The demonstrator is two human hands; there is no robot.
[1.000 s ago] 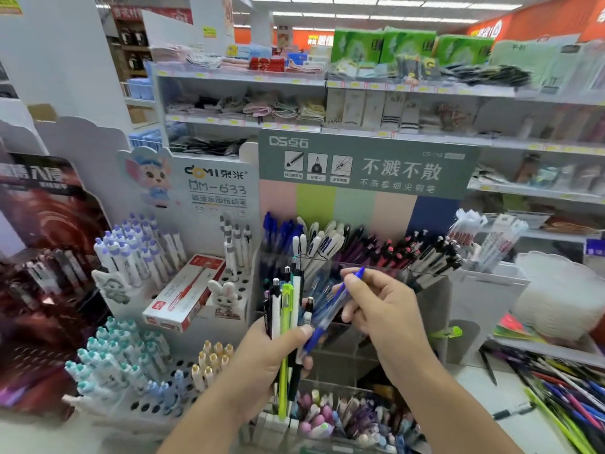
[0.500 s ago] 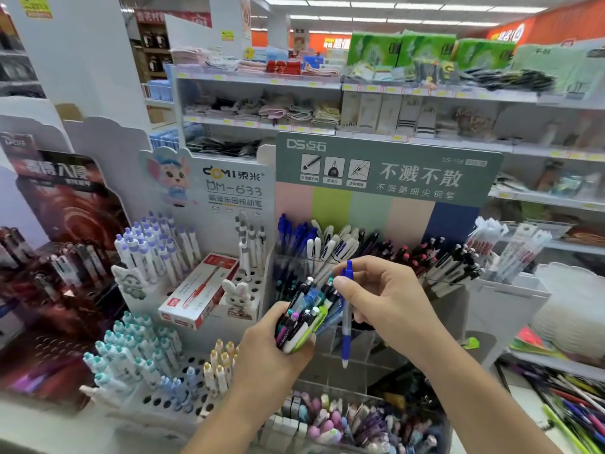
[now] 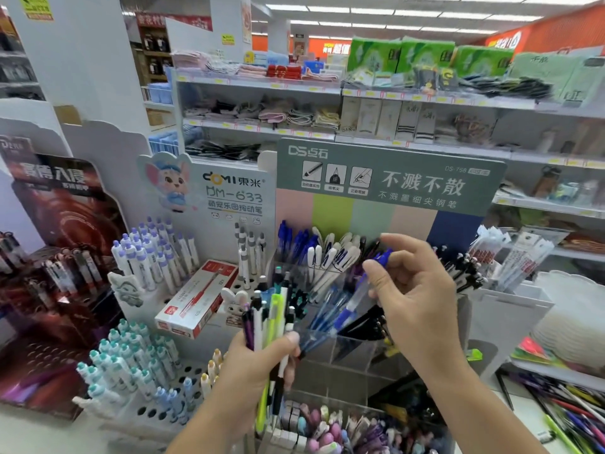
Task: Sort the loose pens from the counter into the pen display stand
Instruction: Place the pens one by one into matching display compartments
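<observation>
My left hand (image 3: 258, 365) grips an upright bundle of pens (image 3: 270, 322), among them a lime-green one, white ones and black ones. My right hand (image 3: 415, 299) pinches the top of a blue pen (image 3: 355, 299) with a clear barrel. That pen slants down to the left, its tip low in a clear compartment of the pen display stand (image 3: 343, 352). The stand's back rows hold blue, white and black pens under a grey-green sign (image 3: 389, 178).
A white peg stand (image 3: 154, 411) with teal and purple-capped pens and a red pen box (image 3: 196, 298) stands on the left. A clear bin (image 3: 334, 427) of pastel pens sits in front. Loose pens (image 3: 563, 411) lie on the counter at the right; white trays (image 3: 510, 309) stand beyond.
My right hand has tilted the blue pen from vertical to slanting and carried it into the clear compartment. My left hand's bundle has turned back upright. The camera has shifted a little.
</observation>
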